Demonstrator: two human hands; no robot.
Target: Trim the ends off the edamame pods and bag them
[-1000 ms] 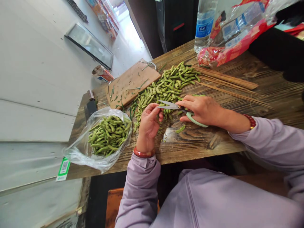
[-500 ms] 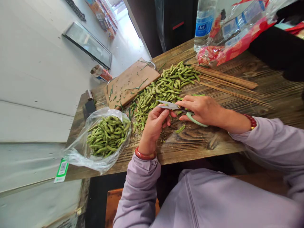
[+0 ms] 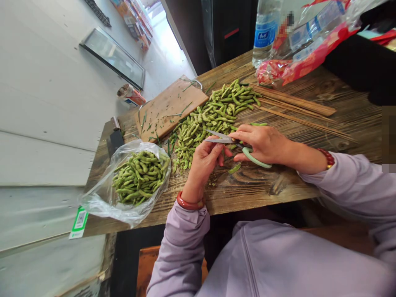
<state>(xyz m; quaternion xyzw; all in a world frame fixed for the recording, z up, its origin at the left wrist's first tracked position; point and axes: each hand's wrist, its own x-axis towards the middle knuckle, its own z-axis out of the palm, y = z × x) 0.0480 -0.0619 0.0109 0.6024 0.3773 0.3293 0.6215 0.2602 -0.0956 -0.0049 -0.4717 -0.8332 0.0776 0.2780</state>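
At the near middle of the wooden table [image 3: 256, 187], both hands meet over the near edge of a loose heap of green pods [image 3: 213, 113]. The right hand [image 3: 262, 142] comes in from the right with its forearm lying low across the boards and the wrist nearly straight. It grips the scissors [image 3: 221, 138], with its fingers wrapped through the pale green handle loop and the thumb on top. The metal blades point left and stand slightly apart. The left hand [image 3: 202, 161] rises from the near edge with its wrist bent back, palm turned toward the right hand, and its fingers are curled and bunched together just under the blade tips. What they pinch is hidden (a pod may be there, but I cannot tell). A single pod [image 3: 235, 168] lies on the boards just near of the scissors, between the two hands. Each wrist wears a red bead bracelet over a lilac sleeve. To the left, near the table's edge, an open clear bag [image 3: 102, 194] holds more pods. Beyond it a wooden cutting board [image 3: 168, 107] lies strewn with green trimmings. Far right of the heap, a bundle of bamboo skewers [image 3: 293, 106] lies flat, with a water bottle [image 3: 264, 29] standing farther back.
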